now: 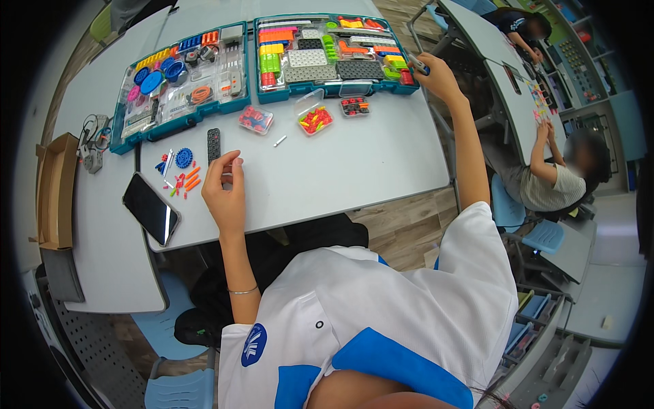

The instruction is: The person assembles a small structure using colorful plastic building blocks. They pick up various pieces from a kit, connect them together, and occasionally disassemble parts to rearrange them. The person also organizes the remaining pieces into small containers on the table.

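My right hand (pixel 439 78) is at the right end of a teal case of building parts (pixel 323 58), its fingers closed on a small grey building piece (pixel 417 65). Above the table's near left part, my left hand (pixel 225 194) is half curled, with a gap between thumb and fingers and nothing seen in it. Just beyond it lies a dark grey perforated beam (pixel 214 144). Beside that are a blue gear (pixel 184 158) and several orange, pink and blue pegs. A clear box of red and yellow pegs (pixel 315 121) stands with its lid up.
A second teal case (pixel 184 82) is at the back left. Small clear boxes of pegs (pixel 255 120) and of red and black parts (pixel 355 107) sit nearby. A phone (pixel 151 208) lies near the front edge; a cardboard box (pixel 56 191) is far left. Two people work at another table.
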Available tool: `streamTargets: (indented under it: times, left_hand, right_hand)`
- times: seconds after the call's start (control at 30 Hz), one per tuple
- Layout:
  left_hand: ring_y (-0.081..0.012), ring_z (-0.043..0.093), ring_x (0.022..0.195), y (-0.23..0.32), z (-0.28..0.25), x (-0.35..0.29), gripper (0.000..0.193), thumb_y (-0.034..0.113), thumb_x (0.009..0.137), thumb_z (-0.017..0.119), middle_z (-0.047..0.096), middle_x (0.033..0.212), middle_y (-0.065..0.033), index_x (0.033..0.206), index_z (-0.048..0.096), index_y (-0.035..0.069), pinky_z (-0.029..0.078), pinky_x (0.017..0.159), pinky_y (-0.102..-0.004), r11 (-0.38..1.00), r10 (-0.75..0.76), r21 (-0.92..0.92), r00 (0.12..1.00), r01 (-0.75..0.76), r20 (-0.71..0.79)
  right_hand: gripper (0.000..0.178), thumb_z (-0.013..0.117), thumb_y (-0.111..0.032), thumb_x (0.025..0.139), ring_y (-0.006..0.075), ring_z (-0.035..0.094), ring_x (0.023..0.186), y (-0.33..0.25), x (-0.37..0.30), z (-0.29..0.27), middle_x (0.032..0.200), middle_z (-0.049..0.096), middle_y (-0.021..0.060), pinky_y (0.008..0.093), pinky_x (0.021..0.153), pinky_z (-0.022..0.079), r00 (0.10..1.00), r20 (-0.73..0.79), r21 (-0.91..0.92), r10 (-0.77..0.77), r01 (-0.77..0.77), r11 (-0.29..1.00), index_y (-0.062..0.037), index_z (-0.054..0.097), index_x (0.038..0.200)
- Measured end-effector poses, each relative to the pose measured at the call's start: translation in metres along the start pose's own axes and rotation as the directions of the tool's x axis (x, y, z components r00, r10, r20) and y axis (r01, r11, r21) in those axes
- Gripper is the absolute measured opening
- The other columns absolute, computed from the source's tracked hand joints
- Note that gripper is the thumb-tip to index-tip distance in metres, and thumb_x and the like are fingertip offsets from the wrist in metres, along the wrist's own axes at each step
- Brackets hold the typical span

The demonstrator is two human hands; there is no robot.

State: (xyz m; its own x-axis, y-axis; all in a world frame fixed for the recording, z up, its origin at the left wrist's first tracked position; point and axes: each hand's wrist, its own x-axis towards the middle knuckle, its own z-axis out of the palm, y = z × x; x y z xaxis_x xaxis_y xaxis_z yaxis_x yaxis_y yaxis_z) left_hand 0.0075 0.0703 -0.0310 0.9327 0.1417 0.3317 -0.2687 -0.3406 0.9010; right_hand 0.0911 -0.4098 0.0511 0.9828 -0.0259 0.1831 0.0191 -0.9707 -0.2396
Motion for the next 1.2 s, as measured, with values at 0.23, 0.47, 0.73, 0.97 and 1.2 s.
streamTargets:
  times: [0.23,0.47,0.73,0.97,1.2]
  left_hand:
    - [-0.0121,0.063,0.075,0.001,0.001,0.000,0.012,0.006,0.092,0.065,0.069,0.089,-0.0060,0.100,0.072,0.001,0.047,0.062,-0.0242,1.000,-0.004,-0.005,1.000,0.005,0.018]
    - [-0.0120,0.063,0.075,-0.001,0.000,0.000,0.012,0.006,0.092,0.064,0.070,0.090,-0.0058,0.100,0.072,0.001,0.047,0.063,-0.0244,1.000,-0.010,-0.016,1.000,0.010,0.023]
    - [-0.0116,0.063,0.076,0.000,0.000,-0.001,0.013,0.005,0.093,0.063,0.070,0.091,-0.0053,0.101,0.072,0.001,0.047,0.064,-0.0241,1.000,-0.012,-0.011,0.999,0.013,0.035]
    - [-0.0128,0.063,0.075,0.004,0.000,-0.001,0.013,0.004,0.092,0.063,0.070,0.091,-0.0060,0.101,0.072,0.001,0.048,0.064,-0.0249,1.000,0.028,0.012,1.000,-0.028,-0.013]
    - [-0.0220,0.061,0.085,0.005,0.003,-0.001,0.014,0.003,0.085,0.069,0.067,0.089,-0.0063,0.098,0.072,0.005,0.047,0.076,-0.0332,0.956,0.208,0.229,0.974,-0.183,-0.087]
  right_hand:
    - [0.031,0.070,-0.014,0.080,0.0311,0.062,0.093,0.016,-0.010,0.011,0.103,0.061,0.0098,0.0384,0.082,0.049,0.997,-0.039,0.059,-0.072,0.074,0.995,-0.0030,0.069,0.109]
    - [0.034,0.069,-0.013,0.081,0.0292,0.063,0.092,0.007,-0.020,0.014,0.104,0.060,0.0082,0.0374,0.082,0.049,0.999,-0.036,0.041,-0.031,0.032,0.999,-0.0041,0.069,0.113]
    - [0.035,0.069,-0.015,0.082,0.0281,0.062,0.092,0.012,-0.020,0.015,0.104,0.058,0.0077,0.0373,0.081,0.049,0.997,-0.073,0.061,-0.031,0.036,0.997,-0.0046,0.068,0.116]
    - [0.034,0.067,-0.013,0.084,0.0290,0.062,0.090,0.005,-0.015,0.013,0.100,0.059,0.0103,0.0375,0.081,0.049,0.983,-0.167,0.063,-0.075,0.086,0.994,-0.0047,0.068,0.116]
    - [0.018,0.070,-0.008,0.087,0.0207,0.063,0.080,-0.099,-0.044,0.011,0.093,0.064,0.0093,0.0304,0.075,0.049,0.936,-0.256,0.217,-0.244,0.301,0.929,-0.0005,0.069,0.103]
